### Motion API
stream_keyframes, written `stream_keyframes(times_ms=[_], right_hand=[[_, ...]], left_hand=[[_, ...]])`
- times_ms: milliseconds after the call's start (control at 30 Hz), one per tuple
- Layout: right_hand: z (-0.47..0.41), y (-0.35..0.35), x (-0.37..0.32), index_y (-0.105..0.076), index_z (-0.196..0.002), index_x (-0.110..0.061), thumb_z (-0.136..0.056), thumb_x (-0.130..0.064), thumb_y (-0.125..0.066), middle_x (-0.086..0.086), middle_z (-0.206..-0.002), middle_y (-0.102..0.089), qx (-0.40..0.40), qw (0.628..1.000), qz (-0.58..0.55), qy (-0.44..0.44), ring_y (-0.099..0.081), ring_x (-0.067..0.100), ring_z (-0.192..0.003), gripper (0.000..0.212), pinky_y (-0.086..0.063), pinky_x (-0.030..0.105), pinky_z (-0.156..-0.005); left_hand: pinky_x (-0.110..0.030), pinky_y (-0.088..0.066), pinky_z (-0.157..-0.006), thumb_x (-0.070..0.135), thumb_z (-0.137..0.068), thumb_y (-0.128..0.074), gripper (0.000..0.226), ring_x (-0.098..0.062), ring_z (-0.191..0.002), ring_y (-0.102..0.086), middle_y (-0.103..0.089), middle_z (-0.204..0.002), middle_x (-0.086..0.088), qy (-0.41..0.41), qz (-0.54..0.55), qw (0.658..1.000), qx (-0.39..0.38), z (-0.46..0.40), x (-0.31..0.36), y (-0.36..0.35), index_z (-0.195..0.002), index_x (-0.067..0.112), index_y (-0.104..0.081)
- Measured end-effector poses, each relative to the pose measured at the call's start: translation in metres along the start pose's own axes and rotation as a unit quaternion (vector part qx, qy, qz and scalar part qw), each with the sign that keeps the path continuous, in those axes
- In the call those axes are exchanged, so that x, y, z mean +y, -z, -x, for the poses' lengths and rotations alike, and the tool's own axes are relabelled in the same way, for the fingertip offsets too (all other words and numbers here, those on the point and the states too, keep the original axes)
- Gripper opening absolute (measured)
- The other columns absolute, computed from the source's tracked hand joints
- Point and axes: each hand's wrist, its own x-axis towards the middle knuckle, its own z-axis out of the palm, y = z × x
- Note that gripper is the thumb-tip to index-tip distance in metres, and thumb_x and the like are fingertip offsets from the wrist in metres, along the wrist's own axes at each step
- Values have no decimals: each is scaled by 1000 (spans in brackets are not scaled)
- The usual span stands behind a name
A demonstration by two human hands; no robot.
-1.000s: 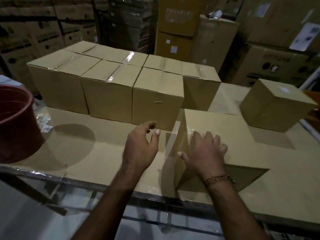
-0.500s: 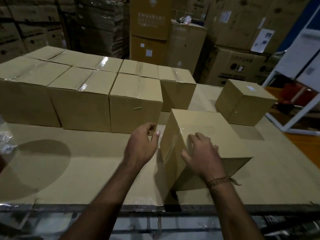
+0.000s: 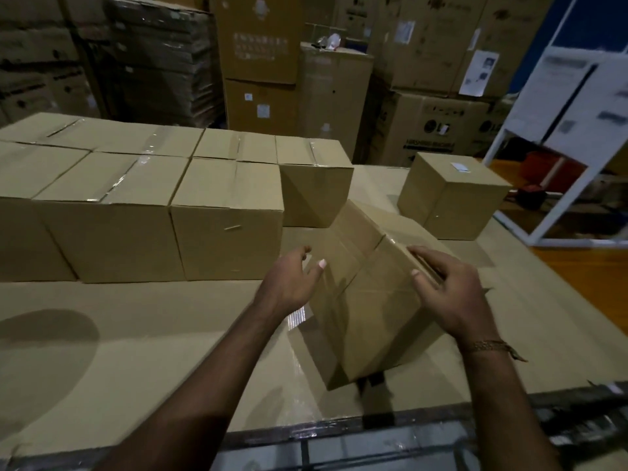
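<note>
Taped cardboard box (image 3: 370, 300) now stands tipped on its lower edge near the front of the cardboard-covered table (image 3: 136, 328), tilted further than a moment ago. My right hand (image 3: 452, 294) grips its upper right edge. My left hand (image 3: 289, 283), fingers loose, has closed in on its left face. I judge the box is mid-turn.

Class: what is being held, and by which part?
The tilted box: the right hand curls its fingers over the upper right edge; the left hand is at the left edge, grip unclear.
</note>
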Motion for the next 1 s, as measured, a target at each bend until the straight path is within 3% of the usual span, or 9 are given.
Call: stream_keyframes(times_ms=[100,233,300,400,533,600,800,900,1000], right_hand=[[-17,16,26,-76,-131,-24,-85,-38,-66,-8,-127,-75,32,999,-42,-3,-67,4,-120,49,-57,44,-106],[-42,38,62,-79,-125,-19,-91,-21,-71,-8,-119,-77,48,992,-110,-33,-68,-4,-112,34,-58,40,-105],[-53,47,78,-79,-123,-23,-88,-35,-66,-9,-120,-76,68,990,-116,-45,-67,1,-115,39,-56,38,-103],[-75,52,105,-75,-125,-30,-89,-50,-60,-7,-125,-71,89,988,-108,-69,-63,12,-120,44,-54,46,-104],[-101,45,134,-52,-146,-27,-87,-69,-64,1,-141,-56,168,973,-76,-142,-52,21,-130,74,-50,50,-108],[-106,39,142,-48,-145,-22,-83,-74,-68,4,-138,-56,194,964,-86,-161,-55,23,-125,84,-52,51,-107],[-134,34,153,-48,-123,-18,-92,-55,-75,8,-127,-63,145,962,-118,-200,-60,25,-109,55,-54,44,-96],[-145,34,156,-58,-137,-21,-100,-45,-68,1,-129,-66,25,977,-113,-179,-59,19,-111,45,-50,39,-97],[-151,23,158,-55,-151,-24,-104,-48,-60,-2,-139,-66,-67,982,-91,-153,-60,21,-122,53,-49,40,-105]], left_hand=[[-40,-45,-109,52,-108,-50,66,-30,-142,-51,-50,-159,-12,7,-1,1000,-12,-20,12,-19,-161,15,-40],[-38,-45,-108,56,-108,-47,68,-29,-142,-51,-49,-160,-11,40,20,998,-33,-40,22,-45,-162,17,-37],[-32,-44,-100,50,-106,-56,61,-27,-137,-56,-57,-153,-7,40,15,999,-33,-46,25,-57,-157,20,-45],[-37,-51,-101,45,-92,-78,68,-24,-130,-60,-63,-145,-3,50,-5,999,7,-56,26,-68,-151,24,-52],[-29,-51,-76,42,-83,-88,69,-15,-107,-61,-65,-129,-1,52,7,998,30,-64,30,-79,-143,23,-62],[-25,-47,-68,45,-81,-88,69,-13,-100,-60,-65,-125,-2,47,2,998,47,-64,33,-87,-142,21,-64],[-40,-63,-73,55,-78,-88,52,-14,-89,-70,-70,-106,7,110,55,987,100,-64,43,-104,-117,25,-71],[-37,-58,-66,52,-88,-80,36,-16,-86,-69,-70,-95,5,137,93,974,151,-62,57,-109,-102,22,-66],[-27,-44,-62,48,-96,-72,35,-10,-91,-64,-66,-104,8,146,83,969,179,-64,64,-114,-117,22,-60]])
